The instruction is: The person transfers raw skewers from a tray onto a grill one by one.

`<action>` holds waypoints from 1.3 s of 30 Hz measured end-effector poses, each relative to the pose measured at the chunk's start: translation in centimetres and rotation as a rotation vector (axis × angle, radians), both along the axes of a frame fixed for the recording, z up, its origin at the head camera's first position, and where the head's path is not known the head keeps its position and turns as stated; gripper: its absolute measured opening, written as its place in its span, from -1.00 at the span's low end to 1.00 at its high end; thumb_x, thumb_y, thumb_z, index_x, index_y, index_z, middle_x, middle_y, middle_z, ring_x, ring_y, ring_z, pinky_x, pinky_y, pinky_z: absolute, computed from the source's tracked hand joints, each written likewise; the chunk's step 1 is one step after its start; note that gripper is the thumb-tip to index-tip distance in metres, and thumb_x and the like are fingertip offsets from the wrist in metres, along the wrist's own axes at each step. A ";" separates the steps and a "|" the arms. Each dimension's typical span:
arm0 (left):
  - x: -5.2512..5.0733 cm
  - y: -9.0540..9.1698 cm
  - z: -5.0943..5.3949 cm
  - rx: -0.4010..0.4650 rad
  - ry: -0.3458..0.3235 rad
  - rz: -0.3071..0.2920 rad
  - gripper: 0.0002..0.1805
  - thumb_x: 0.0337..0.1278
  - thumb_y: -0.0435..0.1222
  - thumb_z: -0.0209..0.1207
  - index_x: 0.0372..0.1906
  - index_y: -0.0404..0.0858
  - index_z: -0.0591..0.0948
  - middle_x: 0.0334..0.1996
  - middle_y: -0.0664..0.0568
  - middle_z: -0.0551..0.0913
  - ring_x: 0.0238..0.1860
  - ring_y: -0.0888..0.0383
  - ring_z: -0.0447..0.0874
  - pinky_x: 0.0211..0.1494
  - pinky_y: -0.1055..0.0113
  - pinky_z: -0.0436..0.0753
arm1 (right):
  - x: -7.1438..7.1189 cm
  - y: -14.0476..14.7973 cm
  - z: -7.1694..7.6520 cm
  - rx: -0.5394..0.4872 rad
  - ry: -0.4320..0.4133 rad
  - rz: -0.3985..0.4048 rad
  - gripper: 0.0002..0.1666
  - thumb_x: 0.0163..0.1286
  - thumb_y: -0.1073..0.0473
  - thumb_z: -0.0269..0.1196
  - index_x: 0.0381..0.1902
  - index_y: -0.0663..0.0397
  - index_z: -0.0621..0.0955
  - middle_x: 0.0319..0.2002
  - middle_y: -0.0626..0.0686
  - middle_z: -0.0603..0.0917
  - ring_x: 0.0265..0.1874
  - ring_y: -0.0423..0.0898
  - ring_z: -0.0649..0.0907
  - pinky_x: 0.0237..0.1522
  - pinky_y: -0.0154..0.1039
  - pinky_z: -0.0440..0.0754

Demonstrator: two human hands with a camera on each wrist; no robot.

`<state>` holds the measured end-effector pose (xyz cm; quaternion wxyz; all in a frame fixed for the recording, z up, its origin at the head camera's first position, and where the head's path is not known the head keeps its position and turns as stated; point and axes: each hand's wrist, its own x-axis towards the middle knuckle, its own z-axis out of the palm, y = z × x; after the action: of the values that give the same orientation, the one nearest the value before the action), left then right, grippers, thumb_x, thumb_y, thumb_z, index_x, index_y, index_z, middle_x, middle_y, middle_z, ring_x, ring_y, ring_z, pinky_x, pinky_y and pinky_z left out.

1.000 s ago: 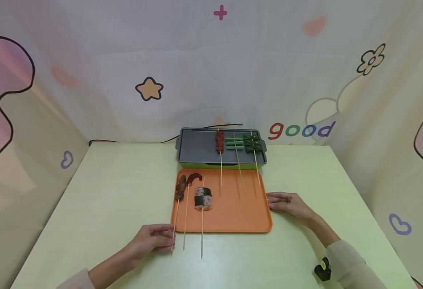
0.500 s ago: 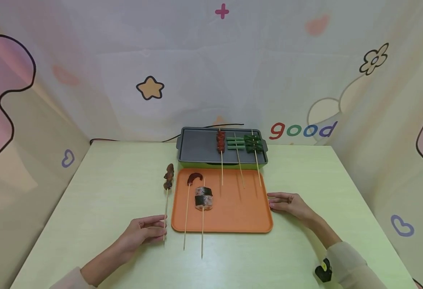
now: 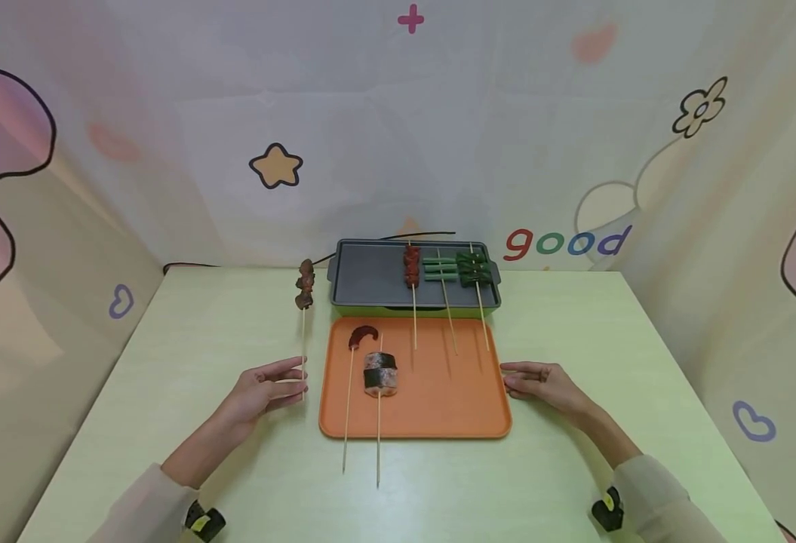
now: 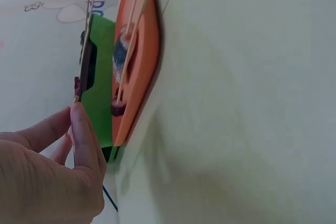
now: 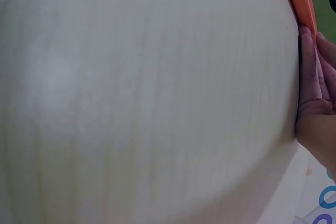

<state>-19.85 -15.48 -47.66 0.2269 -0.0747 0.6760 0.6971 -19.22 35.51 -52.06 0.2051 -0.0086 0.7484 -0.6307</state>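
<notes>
My left hand [image 3: 260, 394] pinches the lower stick of a brown meat skewer [image 3: 305, 286], held upright left of the orange tray [image 3: 448, 411]. In the left wrist view, thumb and fingertips meet on the thin stick. My right hand [image 3: 550, 390] grips the tray's right edge; the right wrist view has the orange rim [image 5: 302, 1] between thumb and fingers. On the tray lie a curled dark red skewer [image 3: 362, 335] and a rice-roll-like skewer [image 3: 380, 375] with dark bands, their sticks reaching past the front rim.
Behind the tray stands a grey-topped green grill [image 3: 369, 275]. On its right half lie a red meat skewer [image 3: 412, 266], a green stalk skewer [image 3: 441, 268] and a leafy green skewer [image 3: 474, 269], sticks overhanging the tray. A patterned curtain [image 3: 398, 151] backs the pale table [image 3: 438, 498].
My left hand has lifted the brown meat skewer off the tray and carried it left, then farther back beside the grill. My right hand stays at the tray's edge.
</notes>
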 end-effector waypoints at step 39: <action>-7.4 4.7 1.5 0.013 0.011 -0.027 -0.46 0.35 -0.41 0.25 0.39 -0.41 0.48 -0.02 -0.02 0.79 -0.18 0.28 0.79 0.13 0.28 0.70 | 0.4 -0.8 0.4 0.000 0.002 -0.048 -0.40 0.55 0.25 0.19 0.38 0.56 0.39 -0.01 -0.02 0.80 -0.11 -0.36 0.76 -0.02 -0.40 0.71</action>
<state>-27.21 -10.73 -46.16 0.2332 -0.0604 0.6735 0.6989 -18.77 34.73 -51.70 0.1894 0.0088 0.7486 -0.6353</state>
